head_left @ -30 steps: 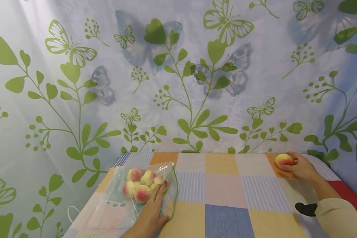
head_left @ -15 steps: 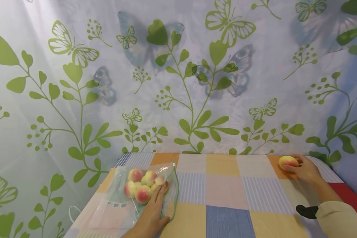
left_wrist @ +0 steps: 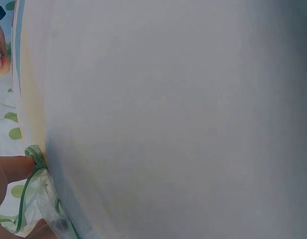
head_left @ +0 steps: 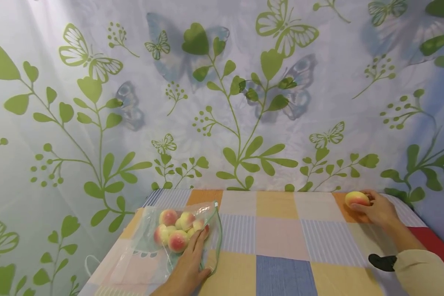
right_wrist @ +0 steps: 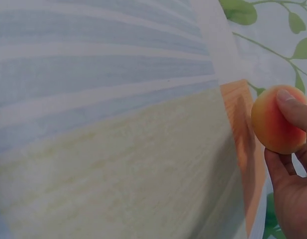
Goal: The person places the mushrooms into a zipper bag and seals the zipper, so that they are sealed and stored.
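On the left of the table in the head view lies a clear zip bag (head_left: 148, 230) with a green-edged opening on its right side. Several yellow-and-red peaches (head_left: 178, 241) are inside it. My left hand (head_left: 188, 259) rests on the bag with its fingers extended over the peaches. The thumb of that hand touches the green zip edge (left_wrist: 38, 158) in the left wrist view. At the far right, my right hand (head_left: 381, 209) holds a single peach (head_left: 357, 200) between thumb and fingers. The right wrist view shows this peach (right_wrist: 276, 119) whole, apart from where the fingers cover it.
A patchwork cloth (head_left: 277, 234) of coloured squares covers the table. Behind it hangs a curtain (head_left: 214, 123) printed with leaves and butterflies, close to the table's back edge. A black piece (head_left: 382, 262) sticks out from the right sleeve (head_left: 422, 267). A white cord (head_left: 89, 263) loops at the left edge.
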A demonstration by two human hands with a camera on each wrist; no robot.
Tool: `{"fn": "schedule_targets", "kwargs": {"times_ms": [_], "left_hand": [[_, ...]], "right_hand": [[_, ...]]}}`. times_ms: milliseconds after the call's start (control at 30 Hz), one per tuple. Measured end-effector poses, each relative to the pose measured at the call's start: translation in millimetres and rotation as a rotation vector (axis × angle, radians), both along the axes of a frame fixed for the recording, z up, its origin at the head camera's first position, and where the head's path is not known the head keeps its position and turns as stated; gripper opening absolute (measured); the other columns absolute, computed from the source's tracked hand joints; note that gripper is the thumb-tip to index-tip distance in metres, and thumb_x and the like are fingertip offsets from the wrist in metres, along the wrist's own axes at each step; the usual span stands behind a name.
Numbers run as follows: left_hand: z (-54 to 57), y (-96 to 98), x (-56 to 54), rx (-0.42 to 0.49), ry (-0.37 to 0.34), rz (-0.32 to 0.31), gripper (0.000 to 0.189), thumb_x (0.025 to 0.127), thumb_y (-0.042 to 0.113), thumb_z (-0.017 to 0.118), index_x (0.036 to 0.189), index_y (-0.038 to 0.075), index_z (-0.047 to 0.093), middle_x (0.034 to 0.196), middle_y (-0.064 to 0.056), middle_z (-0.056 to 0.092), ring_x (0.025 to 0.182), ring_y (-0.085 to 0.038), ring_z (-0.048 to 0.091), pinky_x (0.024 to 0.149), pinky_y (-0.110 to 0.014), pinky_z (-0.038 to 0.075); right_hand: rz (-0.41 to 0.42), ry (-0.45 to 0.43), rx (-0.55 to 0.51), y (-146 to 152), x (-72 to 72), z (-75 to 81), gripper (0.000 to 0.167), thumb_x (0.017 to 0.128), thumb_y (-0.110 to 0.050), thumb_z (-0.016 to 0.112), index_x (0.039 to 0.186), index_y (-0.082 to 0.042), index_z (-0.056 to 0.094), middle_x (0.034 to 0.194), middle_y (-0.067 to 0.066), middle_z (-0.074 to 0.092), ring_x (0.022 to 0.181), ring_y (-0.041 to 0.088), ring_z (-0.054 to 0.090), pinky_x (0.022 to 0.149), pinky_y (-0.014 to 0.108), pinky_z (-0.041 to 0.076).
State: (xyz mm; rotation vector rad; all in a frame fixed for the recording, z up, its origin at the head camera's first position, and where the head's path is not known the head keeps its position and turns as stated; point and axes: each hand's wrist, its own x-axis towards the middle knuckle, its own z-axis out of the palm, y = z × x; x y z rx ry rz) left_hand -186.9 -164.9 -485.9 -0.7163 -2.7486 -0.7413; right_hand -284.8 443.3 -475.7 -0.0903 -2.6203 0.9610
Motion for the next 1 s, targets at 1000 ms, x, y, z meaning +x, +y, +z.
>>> {"fn": "schedule_targets", "kwargs": {"times_ms": [1000], "left_hand": [[4.9,2.4,1.0,0.016,0.014,-0.014,0.114,0.073,0.007,0.094,0.161,-0.001,0.022,0.159,-0.025,0.030,0.133,-0.049,0.048,0.102,-0.055,0.050]], "right_hand": [[0.187,-0.026,-0.137,-35.3,2.6,17.0,0.069,0.098,-0.033,0.074,0.145,0.007,0.044,0.130,0.037,0.055,0.115,0.052,0.056,0.069,0.024,0.055]]}}
